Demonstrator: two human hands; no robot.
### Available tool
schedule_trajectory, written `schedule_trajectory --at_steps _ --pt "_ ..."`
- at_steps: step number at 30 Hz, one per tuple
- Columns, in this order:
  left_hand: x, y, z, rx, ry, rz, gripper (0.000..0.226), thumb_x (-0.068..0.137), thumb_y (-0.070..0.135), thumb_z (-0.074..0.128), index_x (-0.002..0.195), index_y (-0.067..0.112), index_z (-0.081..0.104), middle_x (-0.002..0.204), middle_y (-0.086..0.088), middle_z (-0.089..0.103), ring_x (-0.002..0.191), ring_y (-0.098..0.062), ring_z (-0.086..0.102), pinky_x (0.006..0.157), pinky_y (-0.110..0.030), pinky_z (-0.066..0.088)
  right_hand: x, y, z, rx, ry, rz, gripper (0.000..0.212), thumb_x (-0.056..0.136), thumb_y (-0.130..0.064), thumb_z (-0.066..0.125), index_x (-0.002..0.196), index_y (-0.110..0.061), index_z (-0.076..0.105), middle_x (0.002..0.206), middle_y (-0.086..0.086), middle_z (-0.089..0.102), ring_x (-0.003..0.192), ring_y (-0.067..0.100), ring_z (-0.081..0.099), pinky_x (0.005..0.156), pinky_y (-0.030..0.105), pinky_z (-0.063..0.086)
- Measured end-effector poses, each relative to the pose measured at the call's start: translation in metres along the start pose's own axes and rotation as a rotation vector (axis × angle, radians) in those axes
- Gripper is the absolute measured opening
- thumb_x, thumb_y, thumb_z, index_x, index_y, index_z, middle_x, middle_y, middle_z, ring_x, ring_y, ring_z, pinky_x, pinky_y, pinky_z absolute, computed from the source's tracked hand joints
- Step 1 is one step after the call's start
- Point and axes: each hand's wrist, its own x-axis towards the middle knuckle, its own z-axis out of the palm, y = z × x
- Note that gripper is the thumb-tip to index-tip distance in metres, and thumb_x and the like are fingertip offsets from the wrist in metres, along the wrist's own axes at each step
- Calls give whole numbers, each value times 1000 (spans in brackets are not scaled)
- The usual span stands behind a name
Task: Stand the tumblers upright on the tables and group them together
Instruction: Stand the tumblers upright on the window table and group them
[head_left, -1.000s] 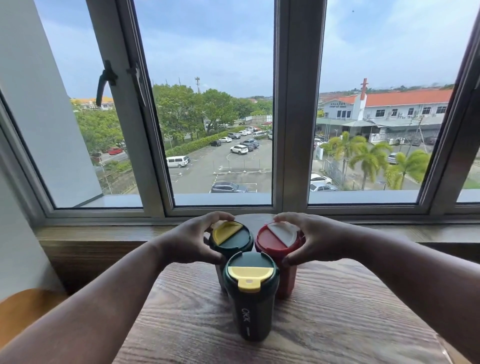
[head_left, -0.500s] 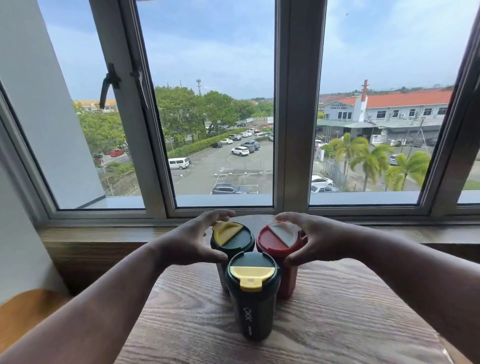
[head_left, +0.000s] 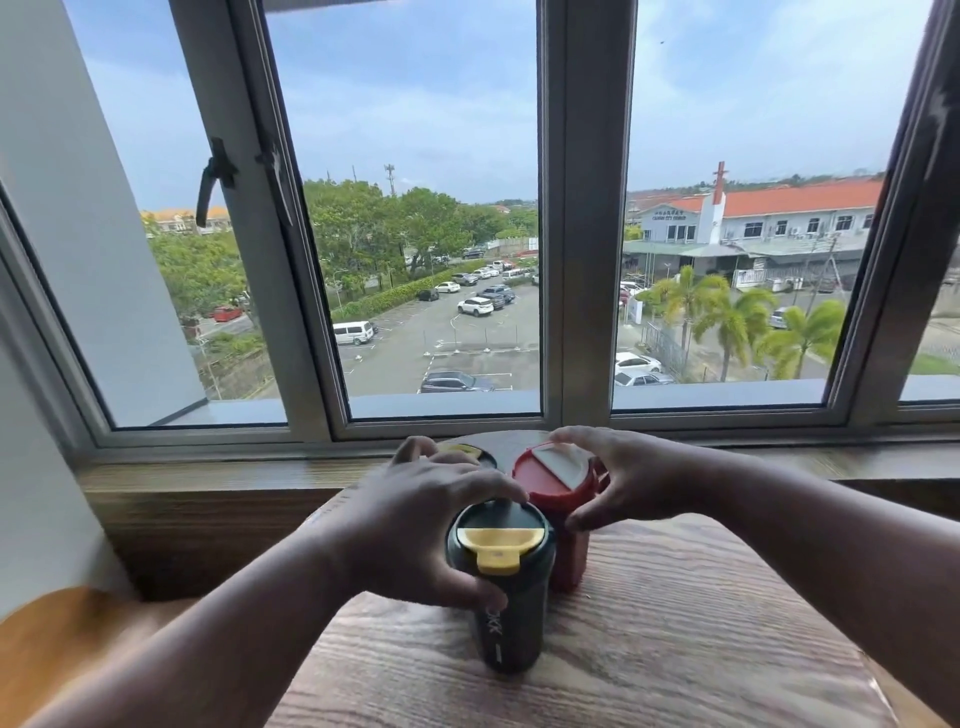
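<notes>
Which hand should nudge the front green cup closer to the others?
The left hand. It already wraps the front green tumbler, while the right hand is on the red tumbler.

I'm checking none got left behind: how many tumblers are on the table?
3. The near green tumbler stands under the left hand, the red tumbler in the right hand, another green tumbler behind, mostly hidden.

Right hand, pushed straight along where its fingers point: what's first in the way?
The red tumbler: the right hand already wraps its lid, fingers pointing left. Beyond it is probably the rear green tumbler, though depth is unclear.
</notes>
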Motion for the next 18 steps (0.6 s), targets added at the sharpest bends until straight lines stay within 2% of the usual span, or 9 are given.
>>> schedule_trajectory --at_steps 3,6,8,10,12,14,16,18 --pt "-2 4 0 -55 43 -2 84 57 79 67 132 47 47 125 26 57 111 5 44 100 -33 31 -2 -3 0 -38 8 10 114 52 -49 87 150 -32 30 145 -2 47 125 18 53 107 40 46" --pt "-2 4 1 -67 65 -3 81 56 77 70 127 46 47 120 29 54 104 11 42 95 -27 29 -5 -7 0 -71 15 23 115 49 -52 84 149 -35 30 146 -2 46 125 17 53 107 40 46" --pt "-1 4 1 -67 55 -7 81 57 77 72 127 47 45 121 31 52 101 13 37 92 -24 28 -5 -9 1 -93 21 34 113 52 -50 86 149 -35 29 146 -1 45 124 18 53 107 41 45" --pt "0 3 0 -55 39 4 84 58 80 71 130 46 42 127 30 55 107 10 38 94 -25 28 -6 -13 0 -120 26 41 115 54 -48 87 150 -35 26 148 -1 43 126 19 51 108 40 44" --pt "-1 0 -2 -61 4 11 88 60 88 63 134 47 40 134 29 53 119 6 40 101 -28 31 -12 -19 -1 -143 34 64 117 57 -47 89 151 -36 21 151 1 40 129 19 48 109 36 42" --pt "-1 -6 -5 -99 -11 32 88 64 96 48 137 49 40 138 29 51 127 2 40 105 -32 33 -22 -27 -2 -151 51 94 112 66 -41 88 154 -32 19 151 1 40 129 18 46 103 27 40" --pt "1 -11 -11 -173 14 57 87 67 98 37 136 47 46 138 31 49 124 13 36 101 -26 31 -34 -32 -2 -149 91 131 106 73 -36 86 155 -27 19 152 2 39 127 17 45 95 21 37" --pt "5 -14 -19 -231 89 64 77 73 90 40 133 43 55 133 29 52 119 10 41 94 -21 31 -46 -36 0 -143 158 173 102 76 -38 82 155 -24 19 154 3 36 132 17 43 96 20 34"
